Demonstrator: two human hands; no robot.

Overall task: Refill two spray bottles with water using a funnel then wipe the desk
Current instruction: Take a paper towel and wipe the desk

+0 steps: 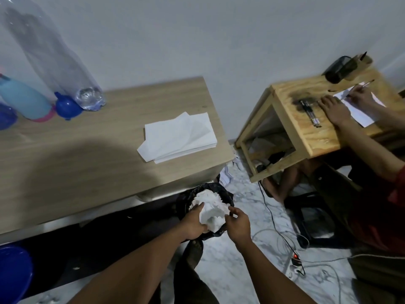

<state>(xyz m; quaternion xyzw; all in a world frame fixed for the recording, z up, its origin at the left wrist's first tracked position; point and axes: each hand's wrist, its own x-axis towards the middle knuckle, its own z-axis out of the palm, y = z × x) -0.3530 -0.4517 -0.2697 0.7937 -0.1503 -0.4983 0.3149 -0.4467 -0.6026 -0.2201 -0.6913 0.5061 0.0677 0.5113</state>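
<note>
Head view, single entry.

1. Crumpled tissue (211, 210): white wad, at 6 o'clock just below frame centre, held over a bin lined with a black bag (186, 198), off the desk's front right corner.
2. Left hand (194, 222): fingers curled round the wad's left side, gripping it.
3. Right hand (237, 224): thumb and fingers closed on the wad's right edge.
4. Desk (87, 161): light wood-grain top, spread from 9 o'clock to centre, partly covered by a broad shadow.
5. Stack of folded tissues (178, 137): white, lying flat on the desk near its right end, just above centre.
6. Clear bottle (65, 62): large and transparent, at 10 o'clock, its base resting on the desk by the wall.
7. Light-blue bottle (24, 99): pink trim at its lower end, at 9 to 10 o'clock, just beside a dark-blue rounded item (68, 107) that touches the clear bottle's base.
8. Blue basin (13, 273): at 8 o'clock, below the desk edge.
9. Second wooden table (317, 132): at 2 to 3 o'clock; another person's hands (335, 110) are placed on paper there.
10. Power strip (295, 257): red light lit, on the marbled floor at 5 o'clock.
</note>
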